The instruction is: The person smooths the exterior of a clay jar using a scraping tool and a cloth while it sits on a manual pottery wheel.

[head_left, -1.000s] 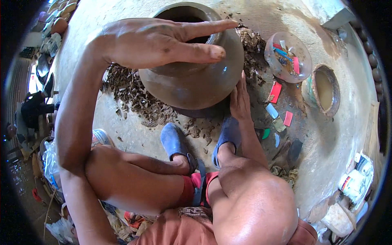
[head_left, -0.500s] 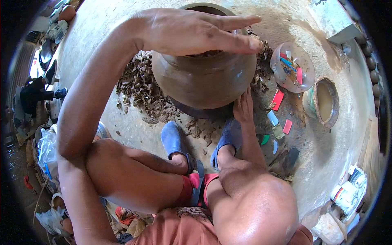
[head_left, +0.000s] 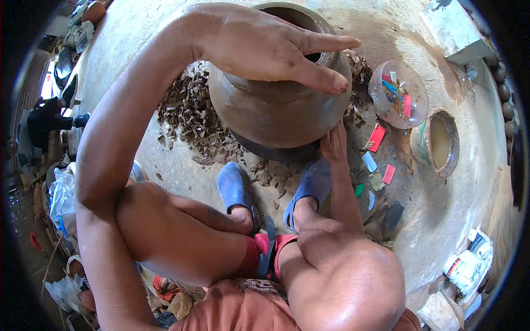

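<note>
A large round brown clay pot (head_left: 279,118) with a wide mouth stands on a dark round base (head_left: 270,150). Across the near side of its rim reaches my left hand (head_left: 270,49), palm down, thumb and forefinger spread; nothing shows in its grip. The other left fingers are hidden, so I cannot tell whether they touch inside the mouth. Low on the pot's right side is my right hand (head_left: 334,143), fingers stretched upward against the pot or its base, their tips partly hidden.
Dark clay scraps (head_left: 190,110) surround the pot. To the right are a shallow bowl (head_left: 411,118) holding small tools, a pot of murky liquid (head_left: 441,143) and several coloured scraps, including a red piece (head_left: 376,138). My blue clogs (head_left: 231,185) flank the near floor. Bags lie left.
My left hand has shifted slightly down and right in the picture, its thumb lower, and more of the pot's mouth shows. The right hand stays low by the pot's side.
</note>
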{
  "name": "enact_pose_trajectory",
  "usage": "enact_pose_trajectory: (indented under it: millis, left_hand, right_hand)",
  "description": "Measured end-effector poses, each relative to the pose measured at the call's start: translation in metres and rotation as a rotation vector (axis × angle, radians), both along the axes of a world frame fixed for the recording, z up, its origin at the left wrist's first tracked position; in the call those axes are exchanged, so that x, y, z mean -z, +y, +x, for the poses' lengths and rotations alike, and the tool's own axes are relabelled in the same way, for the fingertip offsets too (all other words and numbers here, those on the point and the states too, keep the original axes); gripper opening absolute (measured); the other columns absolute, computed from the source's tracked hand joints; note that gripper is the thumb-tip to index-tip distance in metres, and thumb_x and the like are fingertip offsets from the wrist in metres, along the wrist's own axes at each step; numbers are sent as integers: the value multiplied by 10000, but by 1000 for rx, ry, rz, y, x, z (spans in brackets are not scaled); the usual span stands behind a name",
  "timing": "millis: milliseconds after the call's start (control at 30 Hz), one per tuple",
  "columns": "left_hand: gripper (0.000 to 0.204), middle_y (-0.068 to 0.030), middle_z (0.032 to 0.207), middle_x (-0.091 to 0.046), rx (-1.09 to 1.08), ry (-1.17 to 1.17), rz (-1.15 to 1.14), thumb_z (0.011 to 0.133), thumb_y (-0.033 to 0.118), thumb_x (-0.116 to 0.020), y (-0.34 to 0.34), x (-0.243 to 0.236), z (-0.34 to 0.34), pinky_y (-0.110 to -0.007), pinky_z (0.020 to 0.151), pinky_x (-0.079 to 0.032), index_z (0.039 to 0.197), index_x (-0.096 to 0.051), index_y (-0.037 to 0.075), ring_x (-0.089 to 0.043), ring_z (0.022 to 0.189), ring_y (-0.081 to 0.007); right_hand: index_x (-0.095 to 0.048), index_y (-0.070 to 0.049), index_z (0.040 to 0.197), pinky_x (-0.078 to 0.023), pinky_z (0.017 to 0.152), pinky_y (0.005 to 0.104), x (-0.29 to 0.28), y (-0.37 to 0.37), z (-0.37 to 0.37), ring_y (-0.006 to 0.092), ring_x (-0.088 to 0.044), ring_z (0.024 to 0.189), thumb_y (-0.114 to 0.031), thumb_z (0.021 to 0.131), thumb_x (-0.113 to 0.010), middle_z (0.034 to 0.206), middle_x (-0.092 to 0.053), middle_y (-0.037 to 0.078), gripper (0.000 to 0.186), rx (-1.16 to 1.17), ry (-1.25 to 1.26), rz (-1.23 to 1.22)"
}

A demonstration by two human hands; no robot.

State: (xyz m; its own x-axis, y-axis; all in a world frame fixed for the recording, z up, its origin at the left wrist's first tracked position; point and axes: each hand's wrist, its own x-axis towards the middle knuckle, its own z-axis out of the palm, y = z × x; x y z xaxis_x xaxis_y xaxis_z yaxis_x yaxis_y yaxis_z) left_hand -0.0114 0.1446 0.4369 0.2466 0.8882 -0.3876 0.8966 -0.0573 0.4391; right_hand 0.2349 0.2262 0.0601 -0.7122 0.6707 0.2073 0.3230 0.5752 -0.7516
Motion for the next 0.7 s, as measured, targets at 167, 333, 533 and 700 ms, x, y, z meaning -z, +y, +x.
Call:
enact_pose_trajectory:
  millis: [167,333,533,700]
  left_hand:
    - [813,-205,1583,-496,2,-20,-16,1052,648,-476,-5,13,-7,-368,1125,-427,1690,-231,208,-557,1407,-283]
    - [820,-215,1560,-514,0,-27,10,1051,651,-476,-6,12,-6,-364,1115,-433,1691,-225,203,-566,1395,-278]
    - [829,-226,1532,-536,-1,-25,40,1050,655,-475,-10,15,-6,-359,1103,-440,1692,-217,198,-576,1381,-273]
    - [836,-235,1510,-555,3,-31,53,1049,658,-474,-8,13,-5,-355,1093,-446,1693,-211,193,-585,1368,-268]
  right_hand:
    - [-227,-116,1663,-328,1237,493,-13,6,-8,488,-259,1548,-526,1116,-307,1700,-195,296,688,-20,13,-53]
    - [-238,-137,1663,-331,1238,487,-28,11,-9,484,-275,1544,-520,1114,-325,1707,-192,281,675,-19,44,-130]
    - [-260,-122,1651,-336,1229,484,-8,26,-13,461,-310,1538,-568,1101,-329,1696,-250,261,711,-55,72,-204]
    - [-601,2,1334,-506,1003,461,6,34,-17,421,-620,1210,-292,1053,-523,1317,-657,221,414,-88,191,-53]
